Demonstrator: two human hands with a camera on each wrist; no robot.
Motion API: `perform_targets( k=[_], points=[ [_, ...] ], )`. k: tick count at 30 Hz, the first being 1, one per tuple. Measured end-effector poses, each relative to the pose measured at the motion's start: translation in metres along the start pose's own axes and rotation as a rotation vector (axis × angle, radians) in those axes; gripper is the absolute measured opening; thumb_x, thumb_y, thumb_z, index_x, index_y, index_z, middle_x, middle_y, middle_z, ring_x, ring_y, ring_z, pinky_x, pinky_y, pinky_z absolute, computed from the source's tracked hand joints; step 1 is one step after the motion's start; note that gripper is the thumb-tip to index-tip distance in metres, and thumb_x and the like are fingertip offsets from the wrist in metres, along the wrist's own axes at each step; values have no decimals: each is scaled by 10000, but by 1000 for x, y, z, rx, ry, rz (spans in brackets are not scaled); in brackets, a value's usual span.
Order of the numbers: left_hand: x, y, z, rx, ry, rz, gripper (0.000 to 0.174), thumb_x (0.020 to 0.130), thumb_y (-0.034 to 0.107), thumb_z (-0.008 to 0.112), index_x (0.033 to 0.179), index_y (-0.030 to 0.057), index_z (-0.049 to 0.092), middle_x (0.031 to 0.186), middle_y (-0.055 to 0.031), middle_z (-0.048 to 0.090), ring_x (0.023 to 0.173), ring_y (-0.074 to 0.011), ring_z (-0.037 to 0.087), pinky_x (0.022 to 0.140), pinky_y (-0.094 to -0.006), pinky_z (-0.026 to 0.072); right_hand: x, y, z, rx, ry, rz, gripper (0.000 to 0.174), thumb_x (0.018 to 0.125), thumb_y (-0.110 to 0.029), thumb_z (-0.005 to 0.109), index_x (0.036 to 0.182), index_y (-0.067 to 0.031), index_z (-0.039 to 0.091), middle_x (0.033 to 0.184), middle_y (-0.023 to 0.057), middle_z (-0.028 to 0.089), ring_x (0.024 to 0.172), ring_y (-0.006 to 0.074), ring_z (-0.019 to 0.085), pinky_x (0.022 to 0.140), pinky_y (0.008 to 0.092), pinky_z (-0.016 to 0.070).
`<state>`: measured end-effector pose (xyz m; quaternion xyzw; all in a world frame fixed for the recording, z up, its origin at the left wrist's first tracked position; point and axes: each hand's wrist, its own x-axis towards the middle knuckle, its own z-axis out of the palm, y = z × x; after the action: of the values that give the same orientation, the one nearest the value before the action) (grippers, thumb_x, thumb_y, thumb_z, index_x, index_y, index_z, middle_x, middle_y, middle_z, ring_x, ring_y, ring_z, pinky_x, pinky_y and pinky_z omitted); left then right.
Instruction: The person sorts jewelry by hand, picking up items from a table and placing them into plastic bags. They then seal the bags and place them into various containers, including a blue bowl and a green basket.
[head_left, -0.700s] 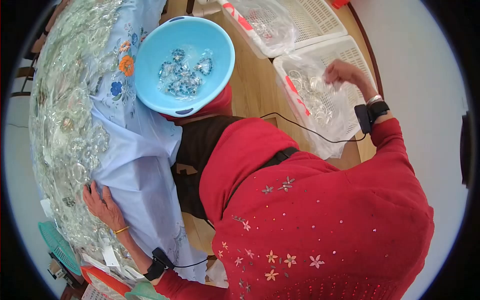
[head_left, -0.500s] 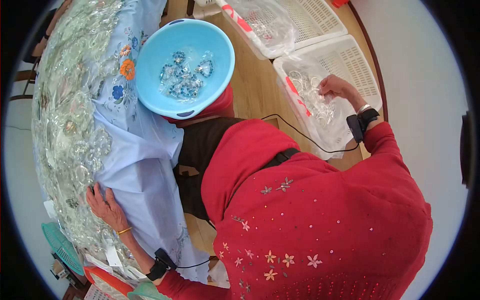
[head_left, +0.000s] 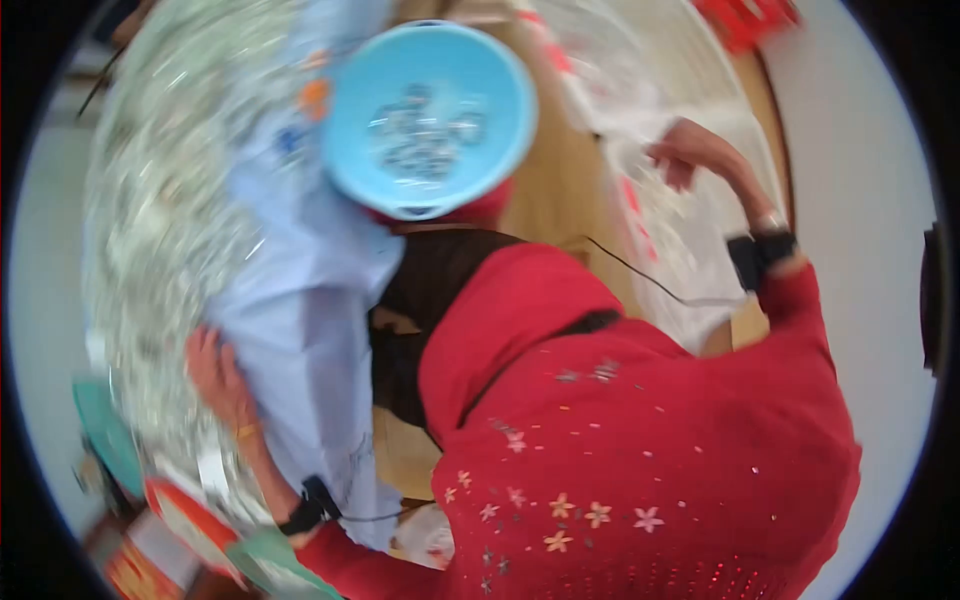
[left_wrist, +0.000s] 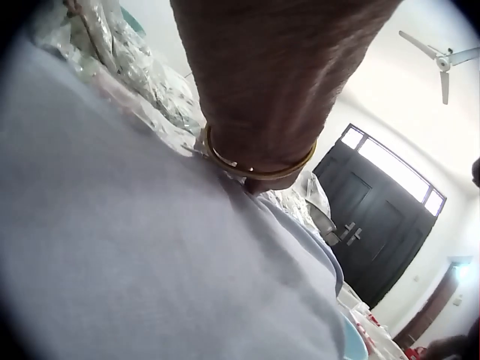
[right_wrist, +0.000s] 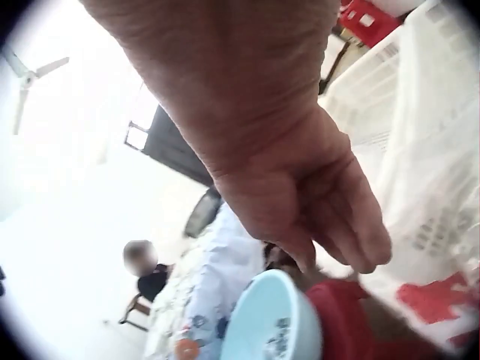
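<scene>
While poised over pale, blurred pieces in the nearer white basket at right, best to lower the right hand, with fingers loosely bent and thumb apart, steeply, pinching clear of the plastic liner, with the left hand, fingers extended, on wrapped goods at left.

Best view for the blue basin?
Head: the whole blue basin and the small items inside show, though blurred. Right wrist: cut off by the bottom edge. Left wrist: only a pale blue sliver, probably its rim.
</scene>
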<state>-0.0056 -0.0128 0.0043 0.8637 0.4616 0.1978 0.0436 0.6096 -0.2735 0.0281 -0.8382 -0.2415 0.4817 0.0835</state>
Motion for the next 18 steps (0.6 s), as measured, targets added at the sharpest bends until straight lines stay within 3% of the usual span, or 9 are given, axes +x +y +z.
perform_targets(
  k=[4,11,15,18],
  points=[
    [-12,10,-9,-38,43,40,258,743,57,594,999,34,620,1093,-124,587,1054,-298,524,947,-397,367,-12,-107,25,106,-7,-489,309,851,-251,560,928,44,611,634,116,621,531,170,611,504,263,493],
    [-54,40,-26,51,143,8,173,732,48,602,904,41,614,1039,-113,604,1032,-279,545,912,-402,396,-14,-261,131,62,-350,-956,277,857,-171,566,1028,44,596,765,90,638,666,131,605,650,253,487],
    [-79,39,-33,46,270,-165,167,743,54,595,905,35,626,959,-108,627,928,-260,595,819,-353,456,-39,-328,195,38,-519,-1092,248,838,-120,585,1008,59,603,789,83,639,689,126,600,658,239,477],
    [-89,27,-36,-167,492,-587,187,756,61,576,931,26,632,883,-120,631,791,-248,616,708,-324,484,-42,-365,248,-27,-662,-1204,235,819,-94,595,1010,42,611,782,60,639,693,114,604,661,228,479]
  ],
)
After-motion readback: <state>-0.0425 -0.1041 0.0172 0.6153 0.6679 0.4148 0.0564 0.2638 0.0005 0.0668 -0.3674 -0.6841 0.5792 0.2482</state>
